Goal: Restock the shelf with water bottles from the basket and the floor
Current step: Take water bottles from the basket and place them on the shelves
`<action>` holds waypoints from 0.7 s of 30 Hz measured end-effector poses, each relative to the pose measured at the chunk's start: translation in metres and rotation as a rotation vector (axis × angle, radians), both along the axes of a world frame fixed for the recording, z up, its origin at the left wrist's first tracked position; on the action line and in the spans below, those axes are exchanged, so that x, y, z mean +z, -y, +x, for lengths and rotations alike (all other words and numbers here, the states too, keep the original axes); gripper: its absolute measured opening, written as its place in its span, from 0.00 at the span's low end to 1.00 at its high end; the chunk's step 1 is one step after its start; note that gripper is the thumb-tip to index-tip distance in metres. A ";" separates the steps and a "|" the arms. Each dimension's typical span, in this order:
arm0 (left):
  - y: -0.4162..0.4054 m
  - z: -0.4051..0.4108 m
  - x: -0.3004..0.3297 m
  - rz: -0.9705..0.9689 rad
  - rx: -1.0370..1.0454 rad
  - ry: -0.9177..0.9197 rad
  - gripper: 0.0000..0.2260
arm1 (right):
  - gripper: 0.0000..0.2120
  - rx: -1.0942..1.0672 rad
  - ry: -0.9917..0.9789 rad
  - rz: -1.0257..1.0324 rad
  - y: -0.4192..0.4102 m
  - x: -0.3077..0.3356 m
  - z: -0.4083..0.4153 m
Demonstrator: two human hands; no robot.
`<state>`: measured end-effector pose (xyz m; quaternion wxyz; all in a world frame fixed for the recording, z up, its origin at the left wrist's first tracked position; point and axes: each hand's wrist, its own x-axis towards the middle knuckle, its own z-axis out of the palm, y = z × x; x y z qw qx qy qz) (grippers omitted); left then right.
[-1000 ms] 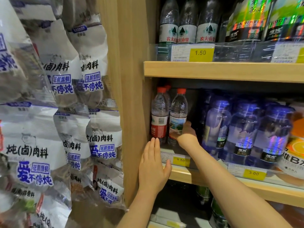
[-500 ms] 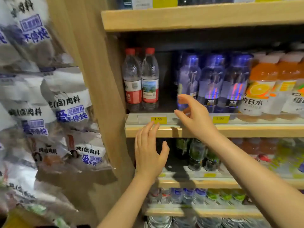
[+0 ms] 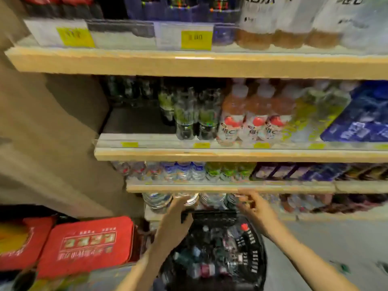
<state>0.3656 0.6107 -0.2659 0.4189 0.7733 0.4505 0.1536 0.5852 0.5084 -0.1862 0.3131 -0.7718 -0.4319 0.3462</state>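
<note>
A blurred view looked down a set of pale wooden shop shelves [image 3: 210, 66] that filled the upper and middle parts of the frame. At the bottom centre a black plastic shopping basket [image 3: 255, 248] stood on the floor, with clear water bottles with red and white labels [image 3: 204, 267] lying jumbled inside it. Both bare arms reached forward over the basket. The left hand [image 3: 176, 219] was at the basket's black handle bar [image 3: 212, 216], its fingers lying over the bar's left end; the blur hid whether they gripped it. The right hand [image 3: 255, 208] was just right of the bar, fingers loosely curled below the edge of the lowest wooden shelf board, and whether it held anything could not be told.

Behind the hands, on the bottom shelf, stood large clear water bottles [image 3: 157, 201]. One shelf above, small clear bottles with red, blue and green labels [image 3: 182, 172] stood in a row. The middle shelf had a bare dark gap [image 3: 136, 120] at its left, beside dark bottles with green labels [image 3: 186, 114], pink drinks with white caps [image 3: 249, 114] and a blue shrink-wrapped pack [image 3: 361, 118] at far right. Yellow price tags [image 3: 196, 39] sat on the top shelf's clear rail. In the lower left of the frame lay red cartons with gold print [image 3: 88, 244]
</note>
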 end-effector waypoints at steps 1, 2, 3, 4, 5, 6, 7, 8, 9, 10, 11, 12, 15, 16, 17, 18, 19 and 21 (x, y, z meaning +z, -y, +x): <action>0.015 0.005 -0.016 -0.076 0.017 -0.020 0.19 | 0.08 -0.007 -0.030 -0.051 0.012 -0.023 0.009; 0.028 0.007 -0.034 -0.134 0.034 -0.054 0.21 | 0.10 -0.020 -0.058 -0.100 0.024 -0.044 0.017; 0.042 0.008 -0.050 -0.166 0.049 -0.095 0.22 | 0.10 -0.039 -0.086 -0.156 0.034 -0.065 0.024; 0.053 0.008 -0.071 -0.206 0.070 -0.137 0.22 | 0.09 -0.062 -0.117 -0.206 0.043 -0.086 0.029; 0.062 0.010 -0.088 -0.239 0.092 -0.158 0.20 | 0.11 -0.095 -0.156 -0.251 0.051 -0.107 0.034; 0.070 0.011 -0.109 -0.251 0.103 -0.169 0.20 | 0.13 -0.130 -0.196 -0.284 0.056 -0.131 0.039; 0.074 0.013 -0.128 -0.258 0.090 -0.194 0.20 | 0.14 -0.166 -0.232 -0.320 0.060 -0.155 0.042; 0.076 0.016 -0.151 -0.279 0.074 -0.227 0.21 | 0.13 -0.191 -0.262 -0.354 0.061 -0.180 0.045; 0.079 0.019 -0.175 -0.281 0.065 -0.259 0.22 | 0.13 -0.216 -0.276 -0.384 0.061 -0.209 0.046; 0.079 0.020 -0.198 -0.297 0.064 -0.296 0.23 | 0.14 -0.239 -0.279 -0.405 0.060 -0.237 0.046; 0.079 0.021 -0.220 -0.310 0.058 -0.319 0.23 | 0.15 -0.279 -0.301 -0.414 0.059 -0.266 0.047; 0.079 0.022 -0.245 -0.318 0.042 -0.342 0.24 | 0.17 -0.319 -0.326 -0.407 0.057 -0.295 0.047; 0.079 0.024 -0.313 -0.325 0.026 -0.391 0.25 | 0.17 -0.422 -0.380 -0.373 0.045 -0.371 0.047; 0.078 0.024 -0.336 -0.313 0.004 -0.403 0.25 | 0.18 -0.445 -0.351 -0.359 0.038 -0.395 0.050; 0.078 0.025 -0.356 -0.289 -0.007 -0.399 0.25 | 0.20 -0.472 -0.326 -0.365 0.032 -0.416 0.052; 0.077 0.025 -0.374 -0.274 -0.015 -0.401 0.25 | 0.23 -0.503 -0.291 -0.377 0.027 -0.441 0.057; 0.075 0.026 -0.389 -0.259 -0.033 -0.413 0.25 | 0.26 -0.545 -0.276 -0.397 0.021 -0.463 0.060; 0.072 0.025 -0.419 -0.249 -0.061 -0.450 0.27 | 0.24 -0.627 -0.289 -0.416 0.012 -0.502 0.070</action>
